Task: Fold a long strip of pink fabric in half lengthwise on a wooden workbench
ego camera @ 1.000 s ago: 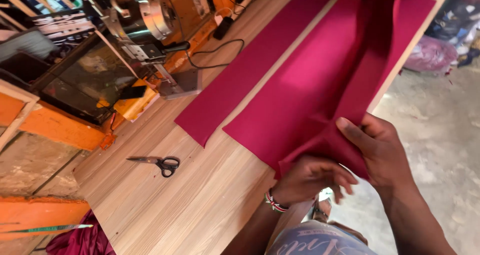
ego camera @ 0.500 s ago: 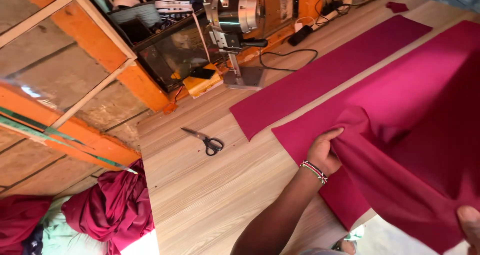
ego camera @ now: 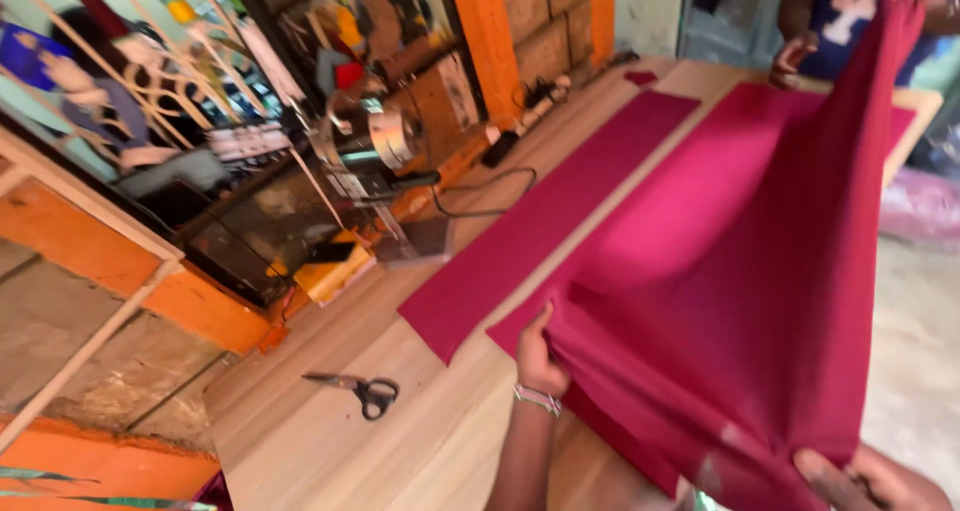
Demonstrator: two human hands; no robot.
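Observation:
My left hand (ego camera: pixel 540 356) grips the near corner of a large magenta cloth (ego camera: pixel 740 271) and lifts it off the wooden table (ego camera: pixel 440 431). My right hand (ego camera: pixel 870 481), at the bottom right edge, holds the cloth's other near corner, partly cut off by the frame. The cloth hangs raised between my hands and runs to the table's far end, where another person (ego camera: pixel 850 11) in a blue shirt holds it up. A narrow magenta strip (ego camera: pixel 560 221) lies flat on the table to its left.
Black-handled scissors (ego camera: pixel 360 391) lie on the table near its front left. A metal cutting machine (ego camera: pixel 375 156) with a black cable stands at the left edge. Orange frames and a wire grille line the left side.
The cloth has risen much higher off the table, lifted at both ends. The view has swung up and right, bringing the other person and the table's far end into sight.

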